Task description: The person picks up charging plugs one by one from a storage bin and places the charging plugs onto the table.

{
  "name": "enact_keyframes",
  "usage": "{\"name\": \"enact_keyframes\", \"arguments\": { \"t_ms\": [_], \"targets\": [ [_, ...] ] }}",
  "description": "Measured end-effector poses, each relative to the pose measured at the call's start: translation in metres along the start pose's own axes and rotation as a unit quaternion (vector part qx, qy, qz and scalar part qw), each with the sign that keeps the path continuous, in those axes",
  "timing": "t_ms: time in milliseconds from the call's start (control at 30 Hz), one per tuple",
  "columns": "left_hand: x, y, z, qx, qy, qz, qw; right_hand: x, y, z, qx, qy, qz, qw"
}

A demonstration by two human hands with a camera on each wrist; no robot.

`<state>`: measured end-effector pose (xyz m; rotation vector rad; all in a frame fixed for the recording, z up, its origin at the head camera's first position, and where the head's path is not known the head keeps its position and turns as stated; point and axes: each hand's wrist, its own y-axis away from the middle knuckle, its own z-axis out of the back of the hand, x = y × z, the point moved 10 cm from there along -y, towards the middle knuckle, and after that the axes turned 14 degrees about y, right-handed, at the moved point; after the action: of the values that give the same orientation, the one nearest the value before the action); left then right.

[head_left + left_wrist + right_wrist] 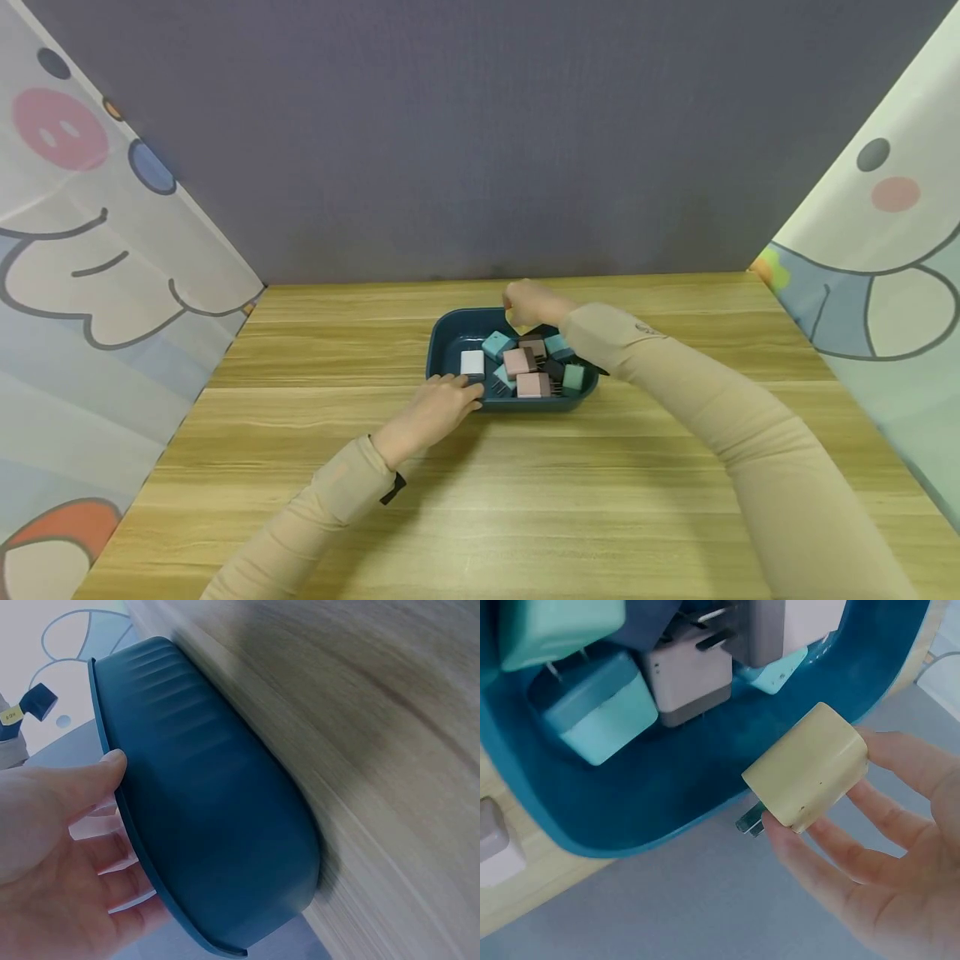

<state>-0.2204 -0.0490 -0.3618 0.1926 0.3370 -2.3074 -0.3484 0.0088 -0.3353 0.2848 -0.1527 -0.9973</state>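
Right, so the right hand pinches a pale-yellow, rounded plastic plug block in its fingertips, metal prongs poking out, up by the top rim of a dark-blue plastic tray mid-frame in the head view. Careful: that's a tips-only hold on a smooth face, so a slip looks possible, and a prong might snag the rim. The left hand grips the tray's lower-left edge; a hard tug there could jostle the pink-and-brown plug blocks inside. And look, the right wrist view picks up a grey-and-pink block outside the tray, far left; no sign of it from the head! The left thumb against the outer wall? Only the left wrist view shows that.
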Motion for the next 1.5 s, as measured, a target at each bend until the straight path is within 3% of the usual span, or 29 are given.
{"name": "enact_keyframes", "arguments": {
  "t_ms": [367, 1500],
  "targets": [
    [0.0, 0.0, -0.001, -0.001, 0.001, -0.005, 1.0, -0.025, 0.01, 0.01, -0.022, 0.008, -0.013, 1.0],
    [-0.001, 0.0, 0.001, 0.003, 0.005, -0.006, 1.0, -0.12, 0.038, -0.008, -0.024, -0.023, -0.072, 0.997]
  ]
}}
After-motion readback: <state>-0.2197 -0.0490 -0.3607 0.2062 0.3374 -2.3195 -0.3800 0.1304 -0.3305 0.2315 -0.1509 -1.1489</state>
